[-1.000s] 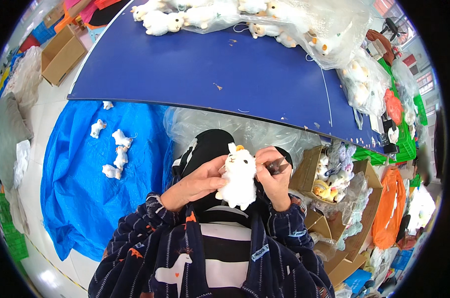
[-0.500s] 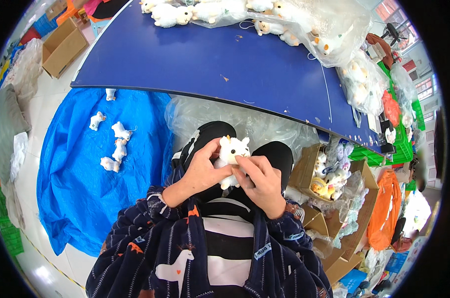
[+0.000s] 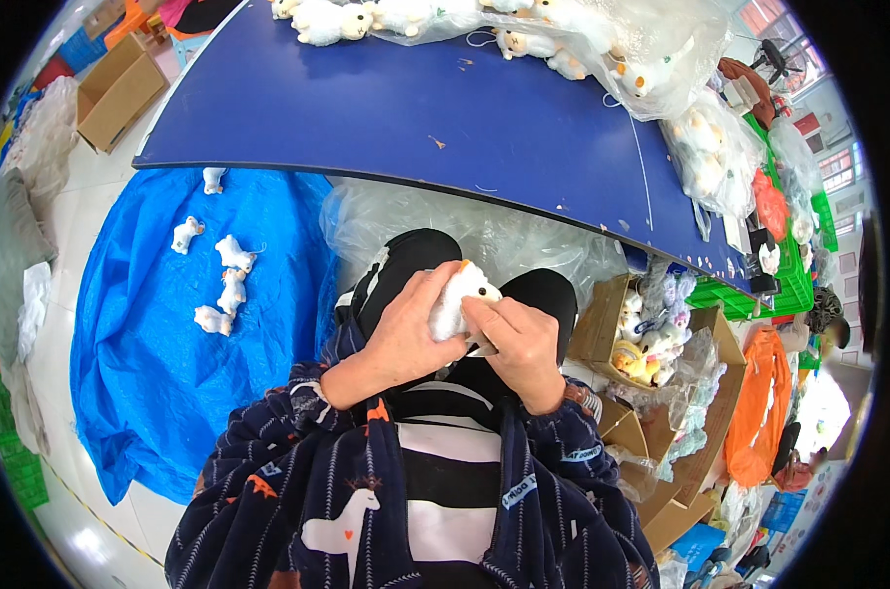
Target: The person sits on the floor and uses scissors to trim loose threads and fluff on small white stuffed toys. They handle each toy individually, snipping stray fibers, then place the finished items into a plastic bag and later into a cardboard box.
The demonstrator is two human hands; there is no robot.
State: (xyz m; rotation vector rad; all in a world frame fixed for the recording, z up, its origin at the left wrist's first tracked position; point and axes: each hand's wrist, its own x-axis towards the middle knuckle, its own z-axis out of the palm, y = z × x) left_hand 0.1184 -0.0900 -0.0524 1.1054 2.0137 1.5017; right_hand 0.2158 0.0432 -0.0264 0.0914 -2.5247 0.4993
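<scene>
Above my lap I hold a small white plush animal (image 3: 452, 302) with dark eyes and a bit of orange on top. My left hand (image 3: 403, 332) is wrapped round its back and side. The fingers of my right hand (image 3: 520, 346) pinch at its face and front, hiding the muzzle and much of the lower body. Whether a small tool or thread is between the right fingertips cannot be made out. Similar white plush animals (image 3: 233, 292) lie on a blue plastic sheet (image 3: 151, 393) to my left.
A blue table (image 3: 366, 108) stands ahead, its near edge just beyond my knees. Along its far side are more plush animals (image 3: 332, 22) and clear plastic bags (image 3: 661, 79). At right sit a cardboard box (image 3: 594, 329) of plush toys and green crates (image 3: 788, 285).
The plush animal has turned from facing me to a side view, its face now toward the right. My left fingers have shifted further over its back.
</scene>
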